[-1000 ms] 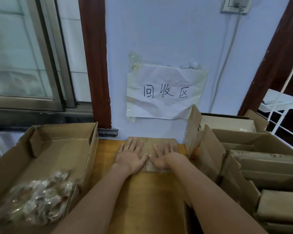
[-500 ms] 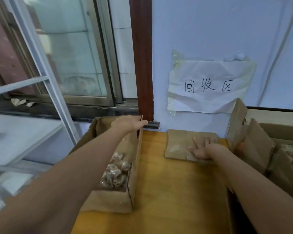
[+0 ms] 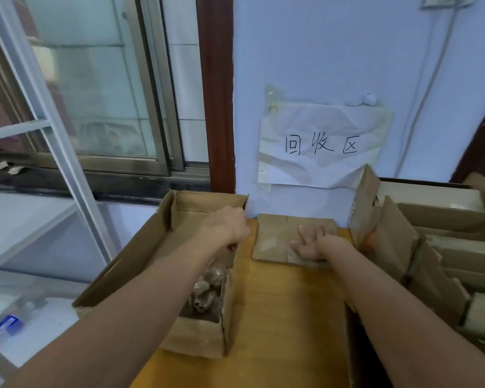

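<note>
The pale blue wall closed off the far side, with a sliding window to its left past a dark brown post. Below lay the wooden table, its bare strip running from me to the wall between cardboard on both sides; this was the only open lane. On the left, the open cardboard box hung over the table's left edge, with a white shelf frame just beyond it. On the right, a row of upright cartons crowded the table edge.

The flattened cardboard lay against the wall at the far end of the strip, just beside the box's far right corner. A crumpled paper sign taped above it read 回收区.

My hands were apart. My left hand gripped the box's right wall near that far corner, fingers curled over the rim. My right hand pressed flat on the flattened cardboard, fingers spread.

Crumpled wrappers sat inside the box. A bottle with a blue label lay on the low shelf; I could not read it.
</note>
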{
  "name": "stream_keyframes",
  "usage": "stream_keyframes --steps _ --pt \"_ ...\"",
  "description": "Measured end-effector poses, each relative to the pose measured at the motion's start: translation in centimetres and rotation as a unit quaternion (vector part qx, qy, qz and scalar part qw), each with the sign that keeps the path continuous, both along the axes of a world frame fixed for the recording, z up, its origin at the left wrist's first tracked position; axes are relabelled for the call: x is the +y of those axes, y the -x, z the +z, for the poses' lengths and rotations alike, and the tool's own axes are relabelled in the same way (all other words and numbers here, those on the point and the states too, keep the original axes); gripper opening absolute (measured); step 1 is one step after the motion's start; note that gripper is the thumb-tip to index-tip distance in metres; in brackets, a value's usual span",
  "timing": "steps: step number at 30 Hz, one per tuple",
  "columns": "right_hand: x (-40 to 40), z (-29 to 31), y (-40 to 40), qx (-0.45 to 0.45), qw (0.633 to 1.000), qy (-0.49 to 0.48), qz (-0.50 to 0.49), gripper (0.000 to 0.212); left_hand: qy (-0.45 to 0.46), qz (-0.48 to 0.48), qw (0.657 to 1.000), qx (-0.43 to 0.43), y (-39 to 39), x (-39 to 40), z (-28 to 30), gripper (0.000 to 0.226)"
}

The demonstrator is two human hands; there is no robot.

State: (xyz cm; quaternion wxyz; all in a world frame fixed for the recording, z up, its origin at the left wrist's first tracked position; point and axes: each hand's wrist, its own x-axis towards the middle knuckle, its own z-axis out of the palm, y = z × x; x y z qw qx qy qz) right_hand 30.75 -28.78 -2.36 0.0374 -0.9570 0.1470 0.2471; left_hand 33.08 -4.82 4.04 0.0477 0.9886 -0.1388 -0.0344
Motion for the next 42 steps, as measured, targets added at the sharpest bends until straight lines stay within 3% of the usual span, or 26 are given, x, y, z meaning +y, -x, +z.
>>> stream_keyframes --steps 3,5,8,13,23,27,31,42 --pt "0.1 -0.3 0.0 0.002 1.0 -0.002 -0.007 0.081 -0.173 -0.023 0.968 -0.182 1.2 -1.0 2.6 0.048" --pt "0.1 -0.2 0.0 0.0 1.0 0.0 -0.014 0.08 -0.146 -0.062 0.956 -0.248 1.5 -3.6 3.7 0.033" --pt "0.4 0.3 0.3 0.003 1.0 -0.015 -0.018 0.078 -0.094 -0.137 0.971 -0.171 1.6 -8.1 2.1 0.023" --pt "0.5 -0.1 0.2 -0.001 1.0 -0.004 -0.011 0.07 -0.061 -0.125 0.986 0.092 1.4 -11.0 -4.6 0.055" --pt "0.3 -1.5 -0.4 -0.017 1.0 -0.006 -0.023 0.079 0.044 -0.09 0.993 0.057 0.9 -8.9 -9.3 0.054" --pt "-0.1 -1.0 -0.4 -0.017 1.0 -0.001 -0.024 0.081 0.032 -0.114 0.989 0.085 -0.1 -8.2 -7.8 0.051" --pt "0.2 -1.0 -0.1 -0.015 1.0 -0.003 -0.024 0.08 0.0 -0.107 0.993 0.057 0.0 -8.1 -7.4 0.05" --pt "0.3 -0.6 0.2 -0.009 1.0 -0.008 -0.028 0.079 0.035 -0.108 0.992 0.06 -0.2 -7.4 -9.1 0.052"
